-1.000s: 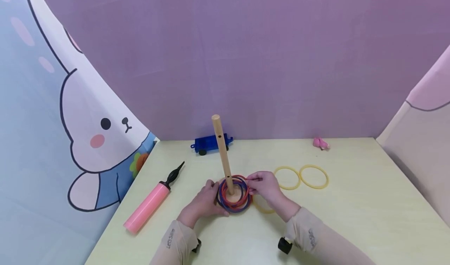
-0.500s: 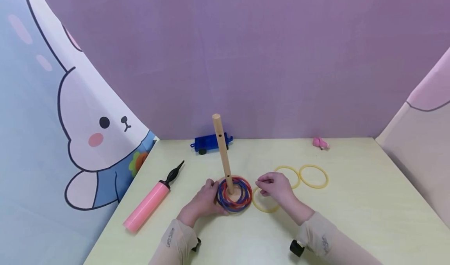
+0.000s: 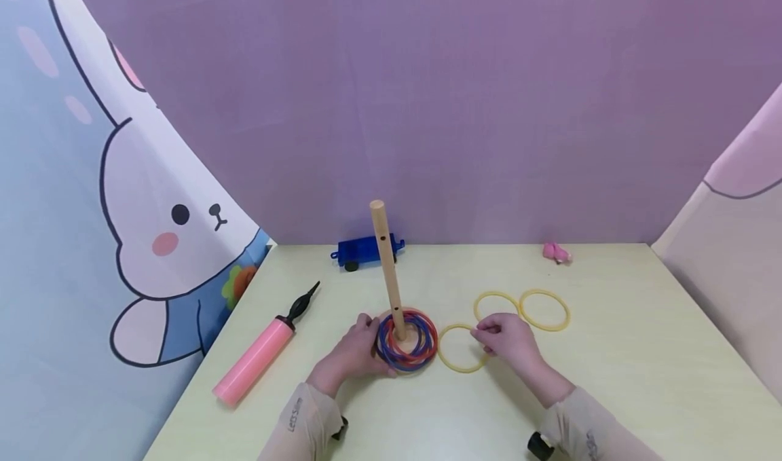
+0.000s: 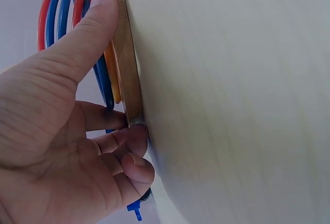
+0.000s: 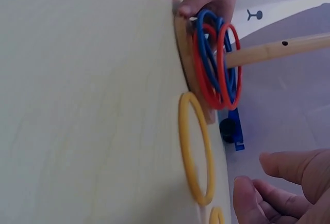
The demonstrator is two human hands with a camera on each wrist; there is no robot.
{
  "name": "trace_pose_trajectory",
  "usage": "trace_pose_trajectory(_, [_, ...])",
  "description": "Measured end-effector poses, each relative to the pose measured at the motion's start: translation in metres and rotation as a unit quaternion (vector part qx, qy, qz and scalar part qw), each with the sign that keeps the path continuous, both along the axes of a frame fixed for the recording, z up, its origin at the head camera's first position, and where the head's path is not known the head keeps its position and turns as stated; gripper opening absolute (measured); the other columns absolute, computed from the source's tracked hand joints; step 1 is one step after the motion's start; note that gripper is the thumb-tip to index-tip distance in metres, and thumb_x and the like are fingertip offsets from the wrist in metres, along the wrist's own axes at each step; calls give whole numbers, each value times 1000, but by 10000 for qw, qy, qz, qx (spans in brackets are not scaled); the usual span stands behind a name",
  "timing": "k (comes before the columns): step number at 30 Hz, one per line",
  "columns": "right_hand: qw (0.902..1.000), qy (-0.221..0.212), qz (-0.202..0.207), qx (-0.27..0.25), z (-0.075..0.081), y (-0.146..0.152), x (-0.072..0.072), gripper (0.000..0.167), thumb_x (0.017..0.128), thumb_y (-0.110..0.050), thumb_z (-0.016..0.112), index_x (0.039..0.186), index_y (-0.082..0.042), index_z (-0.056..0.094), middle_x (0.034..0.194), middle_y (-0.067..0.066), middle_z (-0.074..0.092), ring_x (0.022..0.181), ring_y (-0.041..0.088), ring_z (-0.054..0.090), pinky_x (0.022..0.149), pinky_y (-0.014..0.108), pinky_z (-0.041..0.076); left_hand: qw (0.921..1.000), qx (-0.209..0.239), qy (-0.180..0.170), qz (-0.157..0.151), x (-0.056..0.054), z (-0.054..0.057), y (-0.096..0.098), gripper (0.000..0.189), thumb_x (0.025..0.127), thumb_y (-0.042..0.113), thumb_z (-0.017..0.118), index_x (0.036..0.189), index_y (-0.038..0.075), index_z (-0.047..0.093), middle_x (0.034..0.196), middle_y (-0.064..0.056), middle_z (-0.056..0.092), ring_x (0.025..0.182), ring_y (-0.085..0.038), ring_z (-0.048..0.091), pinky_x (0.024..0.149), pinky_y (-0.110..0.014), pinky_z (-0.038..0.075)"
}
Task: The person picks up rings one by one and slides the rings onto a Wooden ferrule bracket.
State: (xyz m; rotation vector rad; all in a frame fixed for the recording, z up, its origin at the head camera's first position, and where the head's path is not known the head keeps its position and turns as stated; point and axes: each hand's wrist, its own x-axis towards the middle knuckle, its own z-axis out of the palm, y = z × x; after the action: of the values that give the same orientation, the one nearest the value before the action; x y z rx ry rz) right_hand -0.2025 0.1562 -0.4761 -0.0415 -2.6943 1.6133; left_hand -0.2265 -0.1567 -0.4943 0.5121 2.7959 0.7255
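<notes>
My left hand (image 3: pixel 354 349) grips the rim of a wooden ring-toss stand (image 3: pixel 386 271), its thumb on the base edge and its fingers round the side. Red and blue rings (image 3: pixel 408 362) lie loosely stacked around the upright peg; an orange ring (image 4: pixel 112 74) shows under them in the left wrist view. My right hand (image 3: pixel 512 342) hovers at the right side of a yellow ring (image 3: pixel 455 368) lying on the table beside the base. Its thumb and forefinger stand apart with nothing between them in the right wrist view.
Two more yellow rings, a nearer one (image 3: pixel 496 292) and a farther one (image 3: pixel 546 328), lie to the right. A pink hand pump (image 3: pixel 255 360) lies at left. A blue toy wagon (image 3: pixel 358 250) and a small pink toy (image 3: pixel 556 252) sit along the back of the table (image 3: pixel 641 352).
My right hand has drawn away from the stacked rings to the right, over to the nearest yellow ring. My left hand has stayed on the stand's base.
</notes>
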Motion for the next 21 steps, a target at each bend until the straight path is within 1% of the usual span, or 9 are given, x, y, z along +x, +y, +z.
trace_pose_trajectory(3, [9998, -42, -70, 182, -3, 4, 2, 13, 83, -10, 76, 89, 1, 70, 74, 4, 66, 60, 18, 63, 57, 31, 56, 10000, -32, 22, -3, 0, 0, -1, 112, 64, 50, 88, 148, -1, 35, 128, -14, 41, 118, -30, 47, 100, -49, 43])
trace_pose_trajectory(10, [9990, -106, -147, 399, -8, 8, 3, 13, 81, -7, 76, 88, 1, 69, 74, 4, 66, 58, 16, 62, 54, 29, 54, 10000, -22, 22, -15, 0, 1, 0, 112, 64, 50, 88, 148, -1, 35, 126, -14, 42, 117, -31, 47, 99, -49, 44])
trace_pose_trajectory(17, [9978, -195, -100, 622, -13, 8, 1, 11, 81, -8, 76, 83, -1, 69, 69, 3, 66, 54, 14, 60, 52, 29, 51, 10000, -16, 1, 34, 1, 2, 0, 112, 64, 50, 88, 148, -1, 35, 127, -13, 41, 118, -30, 47, 100, -49, 43])
trace_pose_trajectory(21, [9967, -88, -36, 802, -14, 8, -1, 10, 79, -7, 77, 80, -2, 68, 67, 0, 65, 52, 13, 59, 52, 28, 51, 10000, 19, -6, 18, 2, 2, 0, 112, 64, 50, 88, 148, -2, 35, 128, -14, 41, 118, -31, 47, 100, -50, 43])
